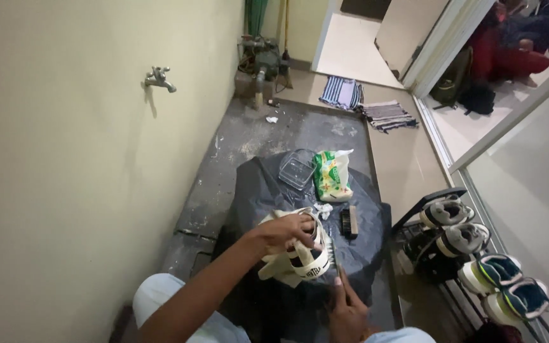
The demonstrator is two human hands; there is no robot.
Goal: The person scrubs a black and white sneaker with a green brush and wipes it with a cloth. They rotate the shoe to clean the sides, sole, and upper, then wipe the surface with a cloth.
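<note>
A clear plastic box (296, 170) sits near the far edge of the black sheet (366, 254); whether anything lies in it cannot be made out. Just beside it stands a green and white bag (332, 174), open at the top, its contents hidden. A shoe rack (408, 219) along the right wall holds pairs of sneakers (462, 238), the nearest pair cut off by the bottom corner of the view. At the near middle of the sheet, the left hand (285, 230) is clamped over a cream shoe (300, 257) with dark stripes, fingers tucked around its opening, lifting it above the sheet. The right hand (348, 312) is closed on the handle of a small brush (332, 246), whose bristles touch the shoe's side; the handle is mostly covered by the fingers. A second brush (349, 221) lies on the sheet toward its right edge, beside a crumpled white scrap (324, 209). Both forearms are cut off at the bottom edge. A tap (159, 78) juts from the left wall.
</note>
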